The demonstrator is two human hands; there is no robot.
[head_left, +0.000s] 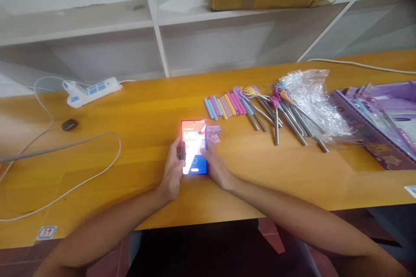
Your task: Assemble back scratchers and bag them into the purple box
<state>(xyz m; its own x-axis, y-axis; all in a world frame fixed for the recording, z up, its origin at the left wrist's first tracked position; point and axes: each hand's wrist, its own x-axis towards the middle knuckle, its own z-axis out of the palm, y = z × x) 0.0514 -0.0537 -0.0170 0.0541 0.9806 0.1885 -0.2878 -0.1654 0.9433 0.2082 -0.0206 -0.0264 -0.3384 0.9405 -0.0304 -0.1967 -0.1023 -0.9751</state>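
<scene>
A lit phone [194,147] is held upright at the worktop's [136,125] front half, left of centre, its sides gripped by the partly closed left hand [173,169] and the partly closed right hand [218,162]. Small printed cards [213,130] are partly covered by the phone and right hand. Behind and to the right, coloured tubes [225,105] are laid in a row; beside them, metal-handled scratchers [276,125] are heaped against clear plastic bags [316,104]. The right end is taken up by a purple box [373,134]. Toward the left back corner, a power strip [94,91] is seen, with a black object [69,124] nearer the front.
</scene>
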